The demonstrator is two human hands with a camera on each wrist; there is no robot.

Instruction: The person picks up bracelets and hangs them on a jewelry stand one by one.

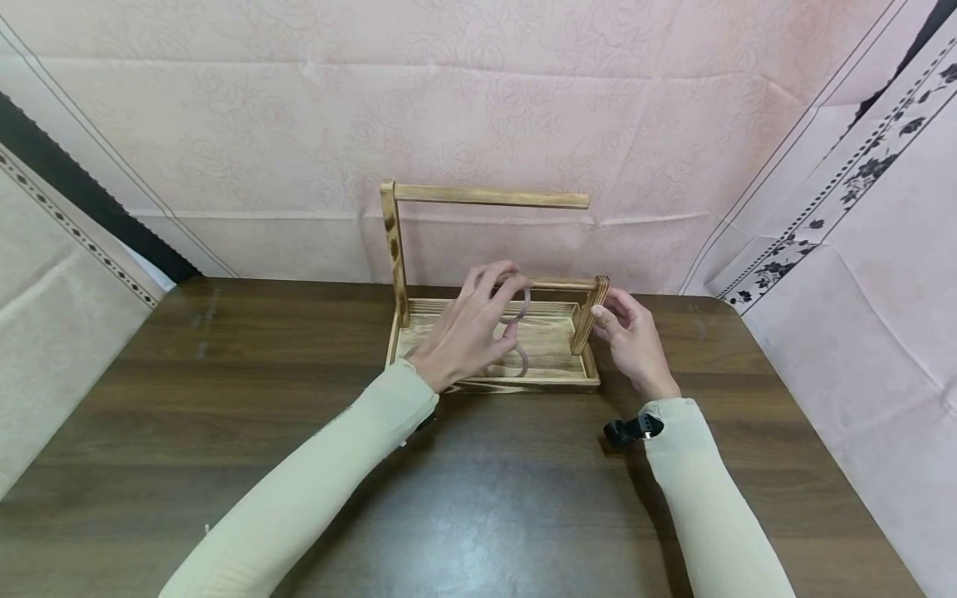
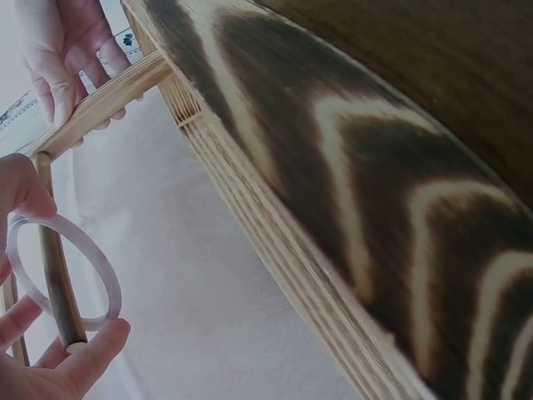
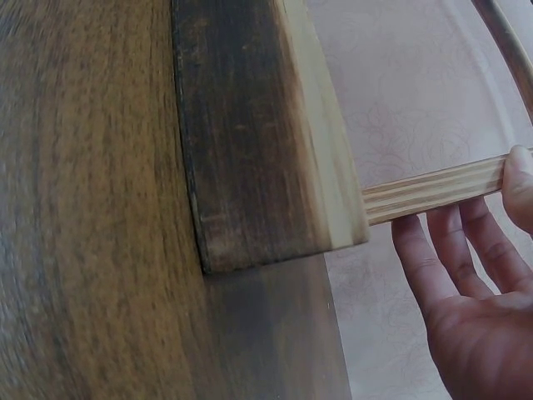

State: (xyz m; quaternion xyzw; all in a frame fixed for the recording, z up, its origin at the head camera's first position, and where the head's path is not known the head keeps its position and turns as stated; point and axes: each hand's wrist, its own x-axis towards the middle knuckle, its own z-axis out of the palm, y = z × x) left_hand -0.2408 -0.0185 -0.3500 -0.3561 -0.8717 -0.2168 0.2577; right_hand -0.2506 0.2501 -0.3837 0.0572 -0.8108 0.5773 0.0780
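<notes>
A wooden bracelet stand [image 1: 486, 384] has a shallow tray base, a tall left post [image 1: 396, 257] and a short right post [image 1: 589, 320], each with a horizontal bar. My left hand [image 1: 474, 324] pinches a pale lilac bangle [image 2: 112, 275] between thumb and fingers. In the left wrist view the bangle encircles the lower bar [image 2: 58, 271] near its free end. A second lilac ring [image 1: 524, 360] shows in the tray below, partly hidden by the hand. My right hand [image 1: 631, 336] grips the short post, thumb on one side, fingers behind it in the right wrist view.
The stand sits near the back edge of a dark brown wooden table [image 1: 478, 498]. Above the lower bar runs the upper bar [image 1: 493, 196]. A pink patterned cloth [image 1: 299, 149] hangs behind the table. A black device [image 1: 634, 428] sits at the right wrist.
</notes>
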